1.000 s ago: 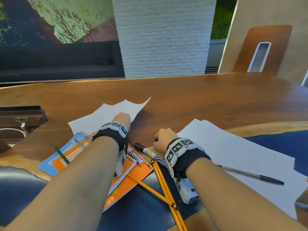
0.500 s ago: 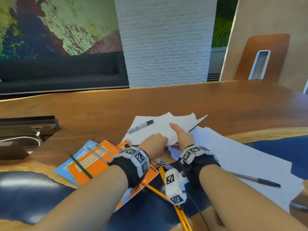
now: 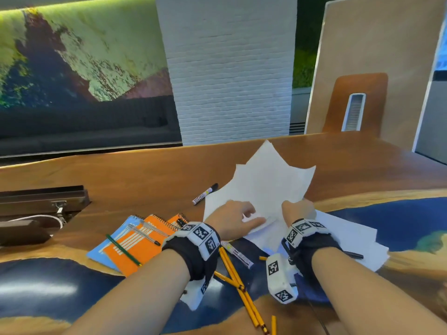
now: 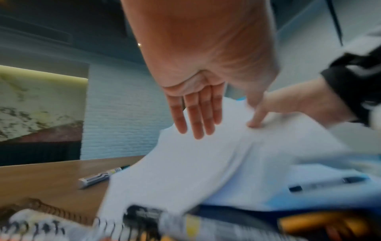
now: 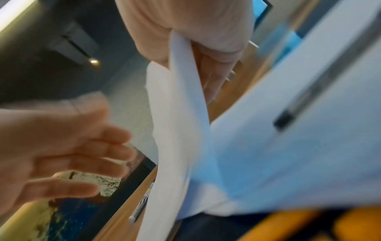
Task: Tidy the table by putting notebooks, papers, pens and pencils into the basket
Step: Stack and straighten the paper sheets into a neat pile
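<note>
A loose sheaf of white papers (image 3: 268, 187) stands tilted up off the wooden table (image 3: 145, 170). My right hand (image 3: 294, 207) pinches its lower right edge, and the right wrist view shows the sheets (image 5: 181, 84) caught between thumb and fingers. My left hand (image 3: 251, 215) is beside it with its fingers (image 4: 195, 120) straight, just over the sheets (image 4: 185, 163) and gripping nothing. Spiral notebooks (image 3: 135, 240), orange and blue, lie to the left with a green pencil (image 3: 123, 250) and a clear pen (image 3: 145, 234) on them. No basket is in view.
A marker (image 3: 205, 194) lies on the wood left of the sheets. Yellow pencils (image 3: 235, 279) and another marker (image 3: 238, 253) lie between my wrists. More papers (image 3: 358, 238) with a black pen (image 3: 353, 255) lie at the right. A recessed cable box (image 3: 43, 201) sits far left.
The left-hand sheets were slid right to my right hand and a marker rolled off them. Now the right hand has lifted them upright and my left hand has let go.
</note>
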Motion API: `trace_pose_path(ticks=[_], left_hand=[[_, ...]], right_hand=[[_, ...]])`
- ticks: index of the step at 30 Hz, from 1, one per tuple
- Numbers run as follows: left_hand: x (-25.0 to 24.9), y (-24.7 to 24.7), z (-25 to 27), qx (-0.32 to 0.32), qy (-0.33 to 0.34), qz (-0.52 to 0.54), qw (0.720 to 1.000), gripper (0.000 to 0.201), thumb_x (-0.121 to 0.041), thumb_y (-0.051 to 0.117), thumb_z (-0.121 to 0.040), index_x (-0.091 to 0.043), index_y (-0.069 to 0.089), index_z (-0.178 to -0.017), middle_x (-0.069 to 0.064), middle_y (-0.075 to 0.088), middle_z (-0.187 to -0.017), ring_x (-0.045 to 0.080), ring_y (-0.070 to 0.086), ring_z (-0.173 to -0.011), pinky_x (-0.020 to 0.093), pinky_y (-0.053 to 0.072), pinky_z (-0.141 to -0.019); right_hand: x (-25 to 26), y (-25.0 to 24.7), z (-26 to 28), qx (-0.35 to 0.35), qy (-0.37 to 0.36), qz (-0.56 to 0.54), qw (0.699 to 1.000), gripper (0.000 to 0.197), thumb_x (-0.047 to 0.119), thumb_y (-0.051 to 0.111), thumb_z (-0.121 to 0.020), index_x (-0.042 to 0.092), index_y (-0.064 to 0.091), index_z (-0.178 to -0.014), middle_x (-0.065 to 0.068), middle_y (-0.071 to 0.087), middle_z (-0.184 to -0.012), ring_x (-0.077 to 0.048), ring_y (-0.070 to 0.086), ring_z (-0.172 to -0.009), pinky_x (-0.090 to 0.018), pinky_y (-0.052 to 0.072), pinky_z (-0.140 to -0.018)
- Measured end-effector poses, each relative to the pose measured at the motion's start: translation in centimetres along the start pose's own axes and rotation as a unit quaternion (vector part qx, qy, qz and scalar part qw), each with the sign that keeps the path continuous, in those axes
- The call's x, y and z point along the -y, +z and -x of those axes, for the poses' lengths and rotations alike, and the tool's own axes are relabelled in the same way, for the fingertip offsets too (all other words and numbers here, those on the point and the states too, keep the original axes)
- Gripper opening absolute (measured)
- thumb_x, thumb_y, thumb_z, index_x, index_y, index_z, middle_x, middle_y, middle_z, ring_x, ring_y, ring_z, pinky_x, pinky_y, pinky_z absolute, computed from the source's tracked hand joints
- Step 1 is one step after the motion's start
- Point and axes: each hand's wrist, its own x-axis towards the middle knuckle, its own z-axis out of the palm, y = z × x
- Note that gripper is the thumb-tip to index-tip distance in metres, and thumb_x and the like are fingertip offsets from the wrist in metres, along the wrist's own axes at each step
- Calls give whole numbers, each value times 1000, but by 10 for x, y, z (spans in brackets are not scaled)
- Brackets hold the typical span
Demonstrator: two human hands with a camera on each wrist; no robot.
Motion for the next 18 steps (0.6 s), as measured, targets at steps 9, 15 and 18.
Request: trace_pose_path(ticks=[9,15,18], left_hand=[[-10,-56,27,-176,-152,35,972,52,-35,63,-88,-10,47,-130,9,49,-130,24,48,-119,34,41,-99],[-36,-86,59,-271,-149,193,931,69,-37,80,-71,-9,49,-126,6,57,-124,27,54,-115,33,42,-89],[-44,-90,70,-288,-146,262,910,67,-38,84,-65,-13,56,-120,3,62,-120,22,58,-108,32,45,-86]], right_hand=[[36,-83,34,-70,-126,-41,989,24,0,46,-83,8,60,-101,-14,58,-94,-30,46,-84,-33,39,-74],[59,-128,66,-106,-194,-138,965,25,2,47,-85,9,64,-102,-13,59,-88,-32,56,-89,-36,46,-78],[69,-132,78,-80,-200,-183,959,18,3,53,-84,16,62,-93,-8,60,-86,-26,57,-84,-32,46,-75]])
